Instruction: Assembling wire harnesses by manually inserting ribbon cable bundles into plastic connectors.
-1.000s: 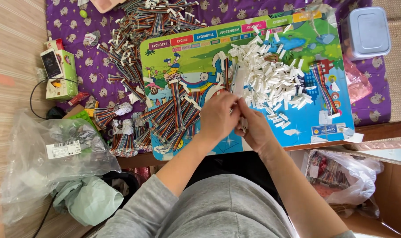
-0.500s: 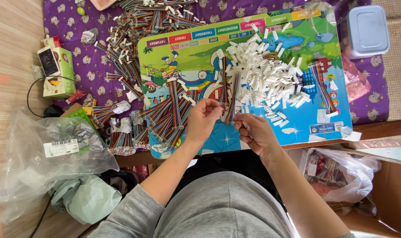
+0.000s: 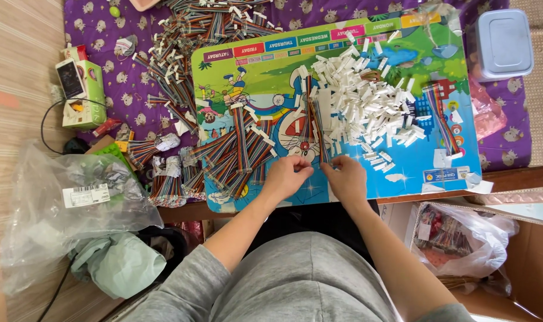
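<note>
Head view showing left hand [image 3: 286,176] and right hand [image 3: 347,179] pinching ribbon cable [image 3: 318,128] ends, lying over cartoon board [image 3: 402,179] beside white strips [image 3: 367,113], purple cloth [image 3: 128,89] underneath, plastic bag [image 3: 62,203] sitting left, cardboard box [image 3: 522,238] right.

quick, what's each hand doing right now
Left hand: closed, pinching the near end of a ribbon cable strip.
Right hand: closed, pinching a second cable strip.
</note>
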